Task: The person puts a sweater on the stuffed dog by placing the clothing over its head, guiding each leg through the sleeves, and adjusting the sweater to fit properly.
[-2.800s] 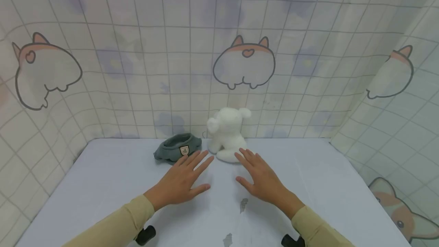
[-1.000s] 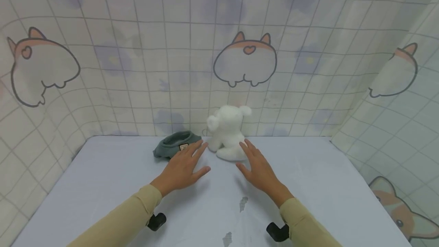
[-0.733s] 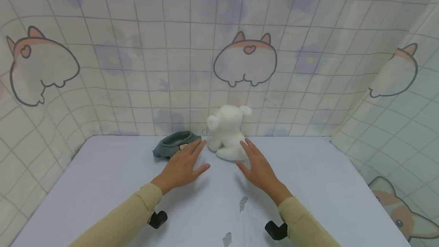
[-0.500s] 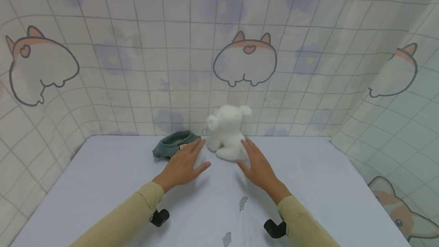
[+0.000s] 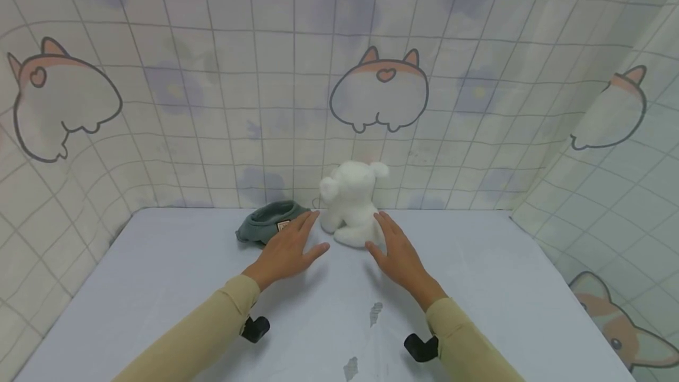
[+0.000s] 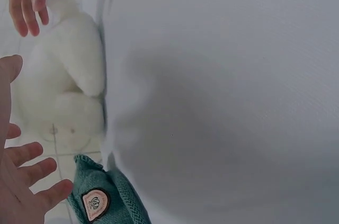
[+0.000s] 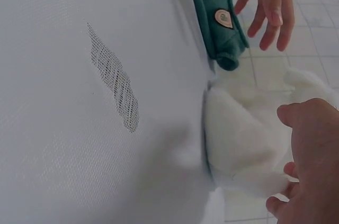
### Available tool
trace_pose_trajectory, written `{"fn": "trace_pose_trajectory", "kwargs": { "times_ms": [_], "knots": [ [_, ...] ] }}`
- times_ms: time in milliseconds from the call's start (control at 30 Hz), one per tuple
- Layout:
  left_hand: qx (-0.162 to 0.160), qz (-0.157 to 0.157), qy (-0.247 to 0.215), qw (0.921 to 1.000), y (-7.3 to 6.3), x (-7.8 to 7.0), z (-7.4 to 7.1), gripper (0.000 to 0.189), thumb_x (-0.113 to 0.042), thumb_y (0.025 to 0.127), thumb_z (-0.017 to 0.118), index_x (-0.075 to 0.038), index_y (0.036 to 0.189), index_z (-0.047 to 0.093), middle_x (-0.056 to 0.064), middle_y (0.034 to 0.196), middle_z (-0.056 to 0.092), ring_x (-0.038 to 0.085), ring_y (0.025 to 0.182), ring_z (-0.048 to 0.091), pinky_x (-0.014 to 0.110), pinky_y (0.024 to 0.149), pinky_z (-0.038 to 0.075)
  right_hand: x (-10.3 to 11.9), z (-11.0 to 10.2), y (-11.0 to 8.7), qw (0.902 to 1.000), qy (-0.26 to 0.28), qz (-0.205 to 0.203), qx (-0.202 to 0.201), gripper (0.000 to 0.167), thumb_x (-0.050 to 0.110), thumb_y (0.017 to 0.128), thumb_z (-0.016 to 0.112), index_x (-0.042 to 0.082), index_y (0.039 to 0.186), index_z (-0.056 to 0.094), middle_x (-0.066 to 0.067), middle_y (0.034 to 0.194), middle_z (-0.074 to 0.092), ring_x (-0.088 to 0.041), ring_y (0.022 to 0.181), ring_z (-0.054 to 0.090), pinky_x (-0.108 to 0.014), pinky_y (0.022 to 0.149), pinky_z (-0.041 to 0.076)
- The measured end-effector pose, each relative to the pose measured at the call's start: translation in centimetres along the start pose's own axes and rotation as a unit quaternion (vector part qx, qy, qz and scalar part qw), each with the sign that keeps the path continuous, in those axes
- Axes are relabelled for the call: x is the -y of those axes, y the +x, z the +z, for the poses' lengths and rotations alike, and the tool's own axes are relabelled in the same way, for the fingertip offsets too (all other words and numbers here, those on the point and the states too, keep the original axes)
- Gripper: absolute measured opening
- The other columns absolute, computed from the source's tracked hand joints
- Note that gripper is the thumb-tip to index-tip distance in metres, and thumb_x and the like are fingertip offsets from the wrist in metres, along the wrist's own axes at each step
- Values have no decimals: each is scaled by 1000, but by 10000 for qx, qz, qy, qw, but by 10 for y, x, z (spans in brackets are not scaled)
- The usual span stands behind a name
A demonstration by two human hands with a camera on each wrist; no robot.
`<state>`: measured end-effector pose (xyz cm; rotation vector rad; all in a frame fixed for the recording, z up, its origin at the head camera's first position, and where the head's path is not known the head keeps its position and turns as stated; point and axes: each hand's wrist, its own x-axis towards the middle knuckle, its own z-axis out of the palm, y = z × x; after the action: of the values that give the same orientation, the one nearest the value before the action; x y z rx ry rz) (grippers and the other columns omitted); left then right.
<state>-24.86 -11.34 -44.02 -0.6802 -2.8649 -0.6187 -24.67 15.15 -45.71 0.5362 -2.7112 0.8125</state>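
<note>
A white plush toy [image 5: 354,193] sits at the back edge of the table, round ears up and one leg stretched forward. To its left lies a small teal knitted garment [image 5: 265,223] with a pale badge; its opening faces up. My left hand [image 5: 289,252], fingers straight and thumb out, hovers in front of the garment and hides part of it. My right hand [image 5: 400,255] reaches toward the plush toy's right side, its fingertips overlapping the toy in the head view. From the right wrist, the toy's fluffy body [image 7: 243,134] shows just beyond my thumb. Neither hand holds anything.
The table has a white cover [image 5: 467,311] with two grey worn patches, one of them a torn patch [image 5: 376,313]. Behind it hangs a gridded curtain [image 5: 212,105] with cartoon corgis, also closing in both sides. Black wrist mounts [image 5: 256,329] sit under the sleeves.
Both hands have moved forward, toward the garment and the plush toy, and the left has also shifted slightly right lately. The toy and garment lie where they were.
</note>
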Motion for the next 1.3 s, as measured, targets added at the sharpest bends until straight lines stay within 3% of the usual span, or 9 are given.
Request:
{"fn": "trace_pose_trajectory", "kwargs": {
  "times_ms": [300, 900, 1300],
  "knots": [
    [263, -316, -183, 9990, 5, -1, 2, 79, -58, 94, 48, -15, 155, 21, 12, 157, 30, 30, 144, 32, 51, 113, 35, 1, 2, 5, 9997, 148, 176, -9, 64, 28, 96, 60, 6, 148, 32, -18, 154, 34, -34, 142, 34, -51, 115, 31],
    [127, -371, -318, 9987, 16, 0, 16, 78, -55, 94, 52, -14, 153, 23, 12, 155, 33, 33, 141, 36, 54, 108, 39, -1, 15, 15, 9979, 329, 554, -7, 67, 27, 95, 60, 5, 149, 28, -17, 153, 36, -34, 141, 35, -49, 116, 30],
    [164, -621, -434, 9970, 21, -2, 19, 80, -58, 93, 51, -14, 154, 23, 13, 155, 33, 33, 142, 35, 54, 110, 37, -8, 23, 26, 9974, 287, 657, -5, 73, 26, 95, 61, 1, 151, 23, -20, 154, 32, -37, 141, 34, -49, 117, 29]
  ]
}}
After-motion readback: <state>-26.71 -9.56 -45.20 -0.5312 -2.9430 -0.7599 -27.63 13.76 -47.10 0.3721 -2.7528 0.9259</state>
